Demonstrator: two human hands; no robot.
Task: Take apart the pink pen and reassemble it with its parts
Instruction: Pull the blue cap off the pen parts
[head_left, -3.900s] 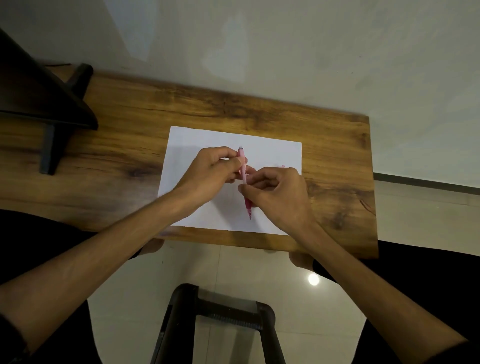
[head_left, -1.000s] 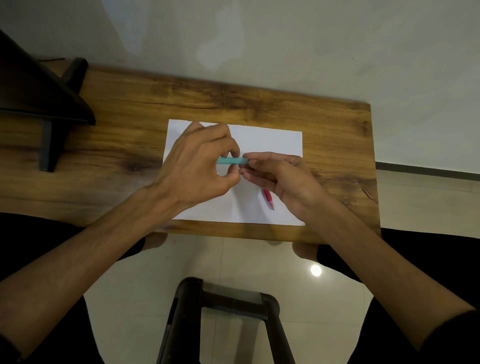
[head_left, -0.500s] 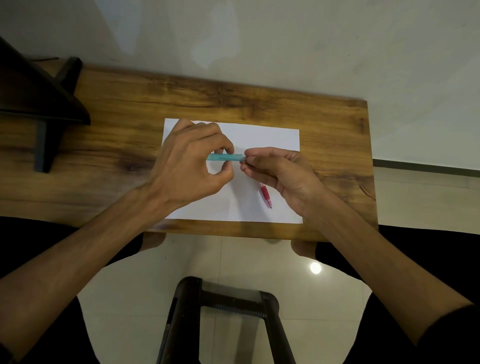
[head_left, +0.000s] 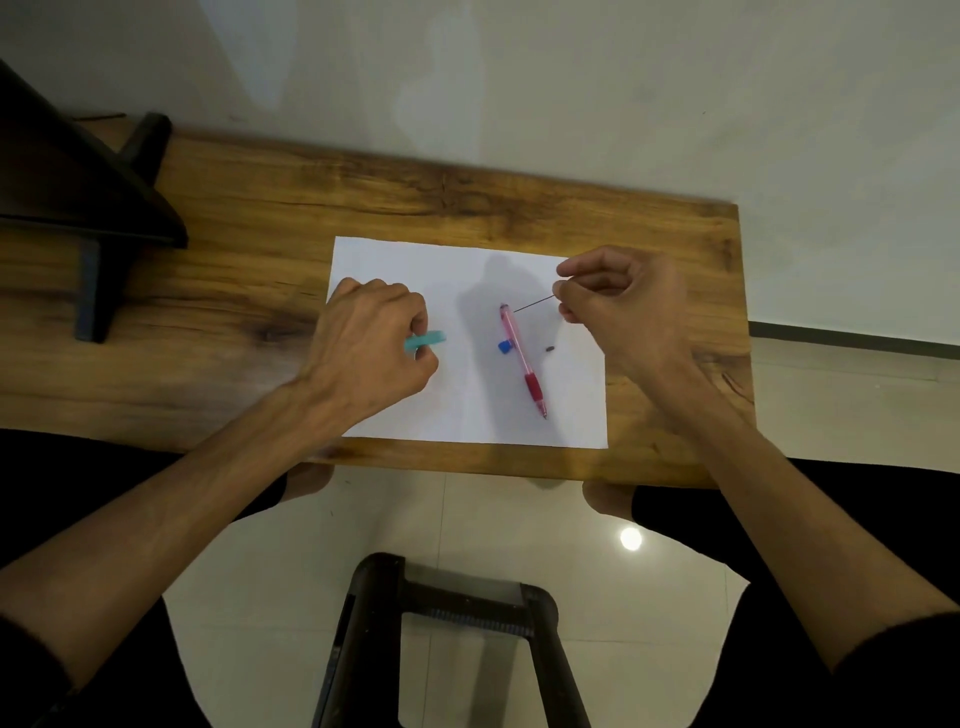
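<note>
Pinching a thin dark lead in the right hand, apparently keeping it clear, gripping the teal tube in the left hand, leaving the pink pen lying on the white paper beside a blue cap.

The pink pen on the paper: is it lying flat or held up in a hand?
Lying flat. The pink pen rests on the paper, its tip toward the person, and neither hand touches it.
</note>
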